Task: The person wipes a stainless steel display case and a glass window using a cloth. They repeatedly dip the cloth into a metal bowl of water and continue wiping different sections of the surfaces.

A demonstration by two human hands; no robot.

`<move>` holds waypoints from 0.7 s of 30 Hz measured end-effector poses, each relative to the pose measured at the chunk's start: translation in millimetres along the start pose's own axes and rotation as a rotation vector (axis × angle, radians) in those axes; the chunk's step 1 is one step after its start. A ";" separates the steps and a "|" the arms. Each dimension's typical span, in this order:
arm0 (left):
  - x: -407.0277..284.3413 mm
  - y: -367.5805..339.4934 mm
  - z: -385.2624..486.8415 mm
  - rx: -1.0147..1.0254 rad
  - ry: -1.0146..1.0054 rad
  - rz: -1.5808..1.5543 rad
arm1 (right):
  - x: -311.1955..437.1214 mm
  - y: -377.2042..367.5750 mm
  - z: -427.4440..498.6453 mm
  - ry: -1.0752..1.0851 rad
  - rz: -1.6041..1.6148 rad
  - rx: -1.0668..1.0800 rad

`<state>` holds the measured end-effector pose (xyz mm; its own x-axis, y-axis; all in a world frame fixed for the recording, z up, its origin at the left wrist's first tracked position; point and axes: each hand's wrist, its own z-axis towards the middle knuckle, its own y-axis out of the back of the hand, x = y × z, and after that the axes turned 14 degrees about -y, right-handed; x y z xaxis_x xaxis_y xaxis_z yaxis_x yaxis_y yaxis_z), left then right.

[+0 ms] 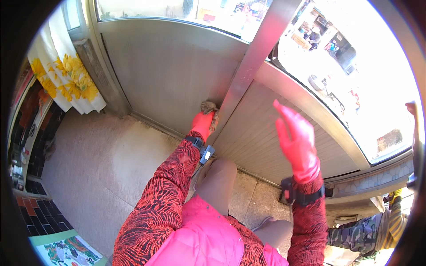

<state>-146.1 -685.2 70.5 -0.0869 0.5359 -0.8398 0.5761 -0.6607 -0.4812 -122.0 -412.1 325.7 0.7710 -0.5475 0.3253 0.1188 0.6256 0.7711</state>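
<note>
My left hand [201,124], in a pinkish-red glove, is closed around a crumpled grey-brown rag [208,107]. It presses the rag against the lower part of a brushed-metal door panel [166,69], close to the upright metal frame post [248,66]. My right hand [298,143], gloved the same way, is raised with its fingers extended and apart. Nothing is in it. Behind it stands a ribbed metal lower panel [263,133] below a glass pane; whether the fingers touch it I cannot tell.
A white curtain with yellow flowers [71,79] hangs at left. Shelving with small items [25,156] stands along the left edge. At right is another person in camouflage trousers [356,232]. Tiled floor [100,166] lies below; a bright yard shows through the glass.
</note>
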 end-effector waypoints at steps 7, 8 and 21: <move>-89.1 -47.1 -21.3 0.127 -0.275 -0.281 | 18.9 0.6 90.0 0.337 -0.217 -0.343; -105.3 -51.6 -25.8 0.146 -0.320 -0.240 | 15.8 0.2 94.8 0.355 -0.236 -0.320; -145.3 -86.9 -2.7 -0.357 -1.235 0.446 | -41.9 -5.5 101.8 0.337 -0.753 -0.322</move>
<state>-181.4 -704.3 235.0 -0.3960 -0.6260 -0.6719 0.9070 -0.3809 -0.1797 -218.7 -449.2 363.5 0.5542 -0.7160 -0.4245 0.8005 0.3187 0.5076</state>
